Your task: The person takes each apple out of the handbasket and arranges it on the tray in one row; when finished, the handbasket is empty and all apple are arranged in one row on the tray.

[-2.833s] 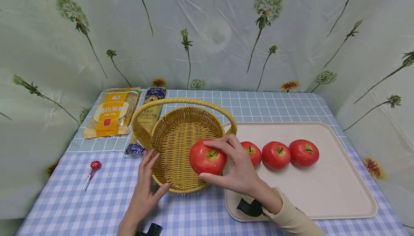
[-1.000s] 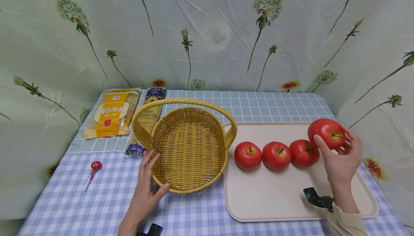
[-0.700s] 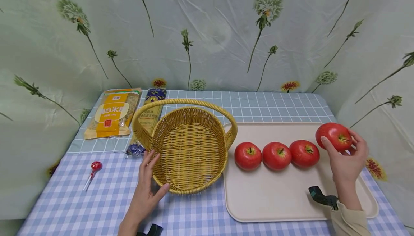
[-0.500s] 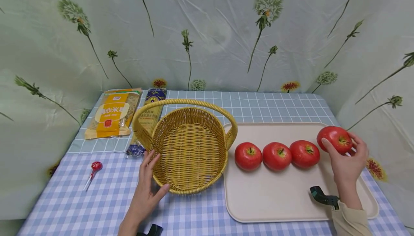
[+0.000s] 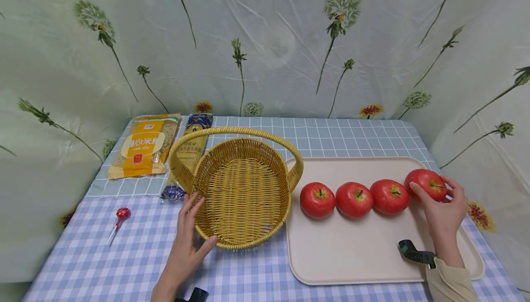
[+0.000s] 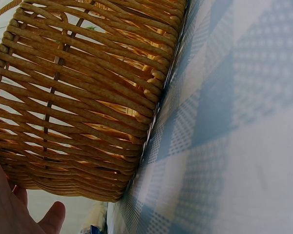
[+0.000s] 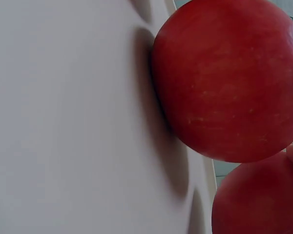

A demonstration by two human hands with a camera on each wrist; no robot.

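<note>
At the right end of a row on the beige tray (image 5: 356,251), my right hand (image 5: 445,207) grips a red apple (image 5: 423,181), thumb on its near side and fingers behind. It sits very low over the tray, beside the third apple (image 5: 389,197). In the right wrist view, the gripped apple (image 7: 261,200) shows at lower right with a fingertip on it, below its larger-looking neighbour apple (image 7: 229,78). My left hand (image 5: 186,242) rests with loosely spread fingers against the near left rim of an empty wicker basket (image 5: 242,200). Its woven side (image 6: 78,107) fills much of the left wrist view.
Two more apples (image 5: 317,200) (image 5: 354,199) continue the row to the left. Behind the basket's left side lie a yellow food packet (image 5: 142,148) and a narrow blue-and-gold packet (image 5: 188,154). A red lollipop (image 5: 121,221) lies on the checked cloth. The basket handle (image 5: 238,130) arches upright.
My right hand has carried the apple from over the basket to the tray's right side, then lowered it beside the row. The left hand and the basket stay put.
</note>
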